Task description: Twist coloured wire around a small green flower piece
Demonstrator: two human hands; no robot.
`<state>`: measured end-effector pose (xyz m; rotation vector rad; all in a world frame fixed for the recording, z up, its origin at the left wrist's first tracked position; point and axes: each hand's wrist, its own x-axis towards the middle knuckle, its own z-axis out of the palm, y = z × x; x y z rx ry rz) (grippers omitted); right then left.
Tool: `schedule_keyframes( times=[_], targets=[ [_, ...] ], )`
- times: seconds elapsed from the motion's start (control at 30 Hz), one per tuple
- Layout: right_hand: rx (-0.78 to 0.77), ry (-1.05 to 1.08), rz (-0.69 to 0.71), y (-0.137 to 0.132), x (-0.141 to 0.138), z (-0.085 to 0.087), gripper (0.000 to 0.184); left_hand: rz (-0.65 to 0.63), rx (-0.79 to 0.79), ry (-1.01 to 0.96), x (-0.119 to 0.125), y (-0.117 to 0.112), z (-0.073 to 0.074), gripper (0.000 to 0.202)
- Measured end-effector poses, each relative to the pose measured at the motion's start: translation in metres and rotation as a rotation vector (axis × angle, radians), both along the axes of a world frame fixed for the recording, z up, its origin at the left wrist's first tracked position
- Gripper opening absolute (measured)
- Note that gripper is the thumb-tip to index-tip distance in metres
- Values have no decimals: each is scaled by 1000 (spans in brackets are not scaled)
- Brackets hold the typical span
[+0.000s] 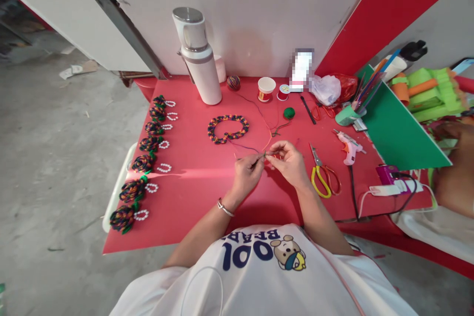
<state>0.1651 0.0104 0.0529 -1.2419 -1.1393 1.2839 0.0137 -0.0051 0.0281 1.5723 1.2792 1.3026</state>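
Note:
My left hand [249, 172] and my right hand [291, 164] meet over the middle of the red table, fingertips pinched together. Between them is a small bit of green yarn [264, 155]; its exact form is mostly hidden by the fingers. Just beyond lies a braided multicoloured yarn loop [228, 129], with a dark strand trailing toward my left hand. A variegated yarn ball [233, 82] sits farther back, its strand running to my hands. Near a green yarn ball [289, 113] lies a short tangle of green yarn. Yellow-handled scissors [321, 180] rest right of my right hand.
Several yarn flowers [132, 190] with white bead loops line the table's left edge. A white thermos [203, 71], paper cup [266, 90] and thread spool [283, 92] stand at the back. To the right are a pink glue gun [349, 148], power strip [388, 189] and another person's arm [454, 177].

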Motion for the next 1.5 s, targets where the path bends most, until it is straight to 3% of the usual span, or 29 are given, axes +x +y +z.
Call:
schedule_keyframes(
  times=[0.23,0.7,0.97,1.23,1.5],
  targets=[
    [-6,3,8,0,1,0,36,-12,46,79,0,0,-2,23],
    [-82,75,60,-1,0,0,40,8,-254,-234,-1,2,-2,25],
    [-98,97,54,-5,-3,-4,43,37,-508,-652,4,6,-3,34],
    [-75,144,30,0,1,-4,43,-70,-526,-622,4,4,5,41],
    [-105,92,99,-7,-3,-7,42,58,-637,-786,2,8,4,36]
  ],
)
